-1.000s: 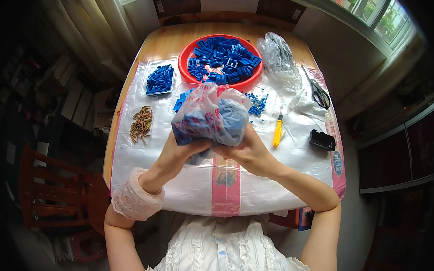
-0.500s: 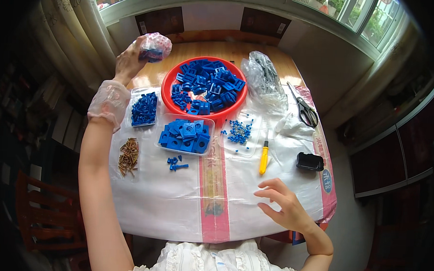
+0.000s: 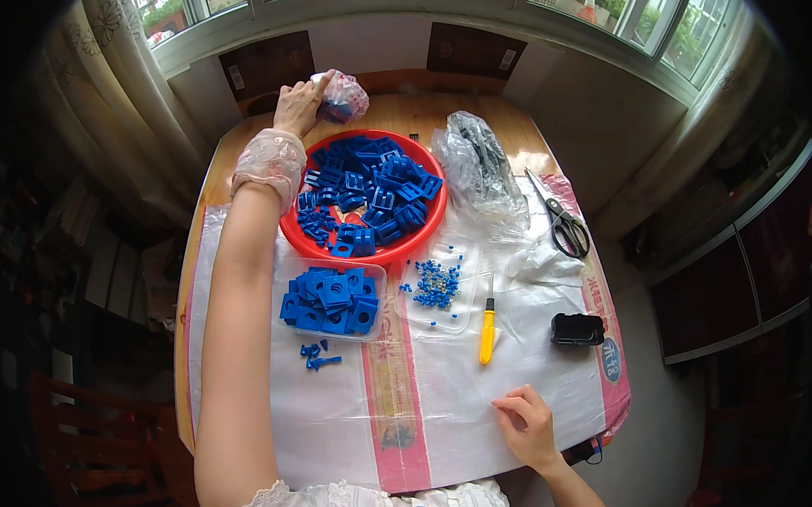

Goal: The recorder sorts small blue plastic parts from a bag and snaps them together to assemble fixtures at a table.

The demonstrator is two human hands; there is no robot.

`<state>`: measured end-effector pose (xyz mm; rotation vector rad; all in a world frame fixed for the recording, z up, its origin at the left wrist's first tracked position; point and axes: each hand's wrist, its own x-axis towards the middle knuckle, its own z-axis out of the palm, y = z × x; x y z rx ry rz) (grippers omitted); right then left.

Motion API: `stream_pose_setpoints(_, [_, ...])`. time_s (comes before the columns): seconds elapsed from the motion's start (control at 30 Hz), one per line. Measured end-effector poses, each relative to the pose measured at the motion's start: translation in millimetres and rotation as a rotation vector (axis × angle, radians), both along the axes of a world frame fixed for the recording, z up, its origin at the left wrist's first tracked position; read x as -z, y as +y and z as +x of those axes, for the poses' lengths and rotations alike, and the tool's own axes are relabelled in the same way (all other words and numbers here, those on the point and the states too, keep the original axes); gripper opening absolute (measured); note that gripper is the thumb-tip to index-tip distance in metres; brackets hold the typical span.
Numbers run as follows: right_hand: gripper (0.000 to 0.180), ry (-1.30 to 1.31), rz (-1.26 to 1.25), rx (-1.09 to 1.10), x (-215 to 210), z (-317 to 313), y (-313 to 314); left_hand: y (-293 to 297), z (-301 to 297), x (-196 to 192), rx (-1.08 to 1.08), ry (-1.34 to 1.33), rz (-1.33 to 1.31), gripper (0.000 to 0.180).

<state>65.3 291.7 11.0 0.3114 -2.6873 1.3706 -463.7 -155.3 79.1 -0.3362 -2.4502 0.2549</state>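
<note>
My left hand (image 3: 298, 110) reaches to the far left of the table, its fingers closed on a clear plastic bag (image 3: 348, 91) with pink marks and blue pieces inside. The bag is just beyond a red basin (image 3: 291, 228) heaped with blue plastic parts (image 3: 373, 184). My right hand (image 3: 527, 427) is above the near right of the table, loosely curled and open, with nothing visible in it. A yellow-handled screwdriver (image 3: 487, 337) lies closest to that hand. My left forearm covers the left side of the table, hiding the small tray and screws there.
A clear tub (image 3: 376, 320) holds square blue plates with holes. Small blue pieces (image 3: 436, 284) lie on a clear lid, and loose blue bits (image 3: 321, 362) lie nearer. To the right are a crumpled plastic bag (image 3: 482, 180), scissors (image 3: 566, 226) and a black object (image 3: 577, 330).
My left hand has carried the bag rightward to behind the basin. My right hand has drawn nearer to me, fingers more curled. The view has shifted, and the forearm now covers the left tray and screws.
</note>
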Motion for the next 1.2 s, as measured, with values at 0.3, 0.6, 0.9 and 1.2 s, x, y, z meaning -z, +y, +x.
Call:
stream_pose_setpoints(0.3, [0.017, -0.042, -0.06, -0.01, -2, -5, 2, 43, -27, 19, 0.058, 0.169, -0.082, 0.04])
stream_pose_setpoints(0.6, [0.016, -0.059, -0.074, -0.017, -2, -6, 2, 32, -38, 43, 0.183, -0.211, 0.23, 0.065])
stream_pose_setpoints(0.9, [0.016, -0.039, -0.081, -0.053, 2, -5, 5, -13, -31, 27, 0.313, -0.813, 0.484, 0.058])
stream_pose_setpoints(1.2, [0.016, -0.036, -0.101, -0.055, 1, -5, 5, -14, 20, -30, 0.2, -0.739, 0.299, 0.045])
